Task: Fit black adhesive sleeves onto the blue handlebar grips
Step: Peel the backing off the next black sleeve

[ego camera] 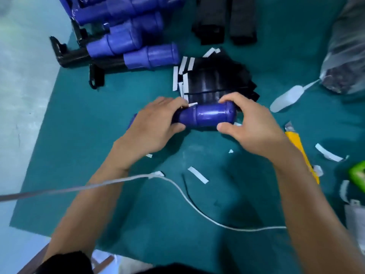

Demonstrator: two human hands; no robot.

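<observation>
A blue handlebar grip (207, 115) lies sideways just above the green mat (138, 204), held between both hands. My left hand (156, 125) grips its narrow left end, fingers curled over the top and thumb underneath. Around the rounded right end my right hand (250, 121) curls, index finger on top, thumb below. Right behind the grip sits a fanned pile of black adhesive sleeves (215, 80) with white backing strips along their left edges. Several more blue grips on black stems (134, 42) are stacked at the upper left.
Two stacks of black sleeves (225, 20) lie at the top. A yellow utility knife (300, 149) rests by my right wrist. White peeled backing strips (198, 175) litter the mat. A white cable (197, 206) crosses in front. A clear plastic bag (343, 52) sits at right.
</observation>
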